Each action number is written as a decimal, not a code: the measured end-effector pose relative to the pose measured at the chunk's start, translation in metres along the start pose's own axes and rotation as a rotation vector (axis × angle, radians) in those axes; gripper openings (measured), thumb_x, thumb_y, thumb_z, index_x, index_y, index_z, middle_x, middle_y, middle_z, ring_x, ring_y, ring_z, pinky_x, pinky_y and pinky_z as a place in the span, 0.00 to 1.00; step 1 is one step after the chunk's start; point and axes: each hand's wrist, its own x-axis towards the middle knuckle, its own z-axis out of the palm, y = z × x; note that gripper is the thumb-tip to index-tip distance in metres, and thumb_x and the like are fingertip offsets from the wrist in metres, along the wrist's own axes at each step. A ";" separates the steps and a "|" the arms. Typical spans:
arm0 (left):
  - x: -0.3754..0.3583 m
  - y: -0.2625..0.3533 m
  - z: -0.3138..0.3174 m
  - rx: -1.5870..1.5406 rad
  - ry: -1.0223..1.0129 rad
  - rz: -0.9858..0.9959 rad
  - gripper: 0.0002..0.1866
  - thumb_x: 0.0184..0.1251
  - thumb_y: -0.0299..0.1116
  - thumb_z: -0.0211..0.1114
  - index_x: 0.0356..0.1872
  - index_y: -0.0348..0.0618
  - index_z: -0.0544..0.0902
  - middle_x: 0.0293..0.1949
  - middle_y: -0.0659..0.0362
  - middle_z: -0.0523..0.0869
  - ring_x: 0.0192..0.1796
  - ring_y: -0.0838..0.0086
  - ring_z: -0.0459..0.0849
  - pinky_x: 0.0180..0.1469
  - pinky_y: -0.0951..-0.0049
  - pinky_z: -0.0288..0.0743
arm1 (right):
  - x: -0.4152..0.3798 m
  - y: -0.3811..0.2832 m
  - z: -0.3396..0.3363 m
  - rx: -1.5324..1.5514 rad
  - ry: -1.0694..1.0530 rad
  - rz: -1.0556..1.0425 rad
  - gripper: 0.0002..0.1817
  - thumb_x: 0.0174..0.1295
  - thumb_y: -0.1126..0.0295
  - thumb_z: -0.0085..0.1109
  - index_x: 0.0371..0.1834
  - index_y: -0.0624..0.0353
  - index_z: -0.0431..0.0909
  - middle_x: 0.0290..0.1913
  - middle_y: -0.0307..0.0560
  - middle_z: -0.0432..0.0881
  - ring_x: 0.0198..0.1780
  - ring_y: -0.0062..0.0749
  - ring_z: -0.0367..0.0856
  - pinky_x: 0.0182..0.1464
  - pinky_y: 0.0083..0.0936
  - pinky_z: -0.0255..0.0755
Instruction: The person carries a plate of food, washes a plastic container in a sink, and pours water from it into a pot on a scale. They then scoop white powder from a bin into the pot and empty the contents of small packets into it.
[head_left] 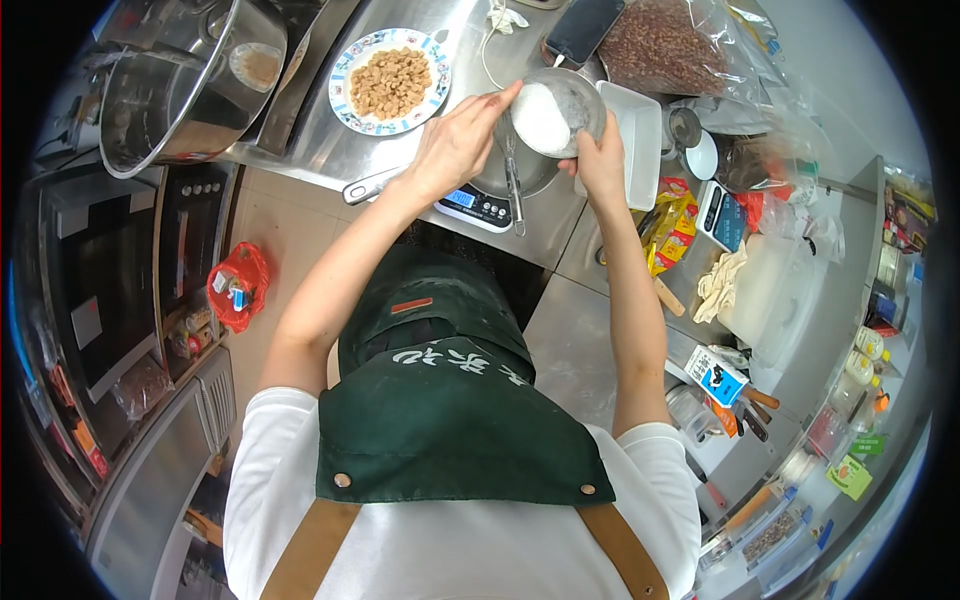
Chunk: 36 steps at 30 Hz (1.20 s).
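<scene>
A small see-through bowl (585, 92) holding white powder (541, 118) is raised over a larger metal bowl (540, 182). My right hand (600, 165) grips its right side, thumb at the rim. The fingers of my left hand (462, 140) are closed at its left rim. The powder lies toward the bowl's left side, and the bowl looks tilted. A metal whisk (514, 190) leans in the larger bowl, which sits by a digital scale (475, 207) with a lit display. A grey handle (370, 187) sticks out beneath my left wrist.
A patterned plate (340, 92) of brown chunks stands at the left, near a big steel mixing bowl (150, 165). Behind lie a phone (583, 30) and a bag of reddish-brown grains (665, 50). To the right are a white tray (645, 150), a yellow packet (672, 235) and a second scale (718, 215).
</scene>
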 end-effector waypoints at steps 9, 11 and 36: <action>0.005 0.001 0.009 0.015 0.208 -0.115 0.28 0.53 0.22 0.69 0.59 0.47 0.79 0.33 0.62 0.86 0.37 0.68 0.83 0.39 0.67 0.77 | -0.017 0.016 -0.047 0.651 -0.072 0.368 0.10 0.58 0.81 0.49 0.42 0.73 0.72 0.31 0.51 0.80 0.21 0.29 0.77 0.22 0.19 0.72; 0.002 -0.002 0.014 0.102 0.140 -0.102 0.27 0.51 0.23 0.71 0.56 0.48 0.81 0.33 0.61 0.85 0.34 0.68 0.81 0.38 0.66 0.75 | -0.028 0.029 -0.104 0.659 -0.037 0.281 0.12 0.57 0.79 0.49 0.44 0.71 0.71 0.34 0.51 0.80 0.25 0.33 0.78 0.28 0.25 0.74; -0.022 0.011 0.018 0.491 -0.191 -0.116 0.36 0.47 0.21 0.67 0.64 0.52 0.76 0.34 0.62 0.84 0.44 0.65 0.78 0.50 0.62 0.72 | -0.160 0.147 -0.513 -1.319 1.278 0.758 0.23 0.53 0.56 0.61 0.46 0.61 0.84 0.52 0.61 0.82 0.48 0.51 0.83 0.53 0.43 0.75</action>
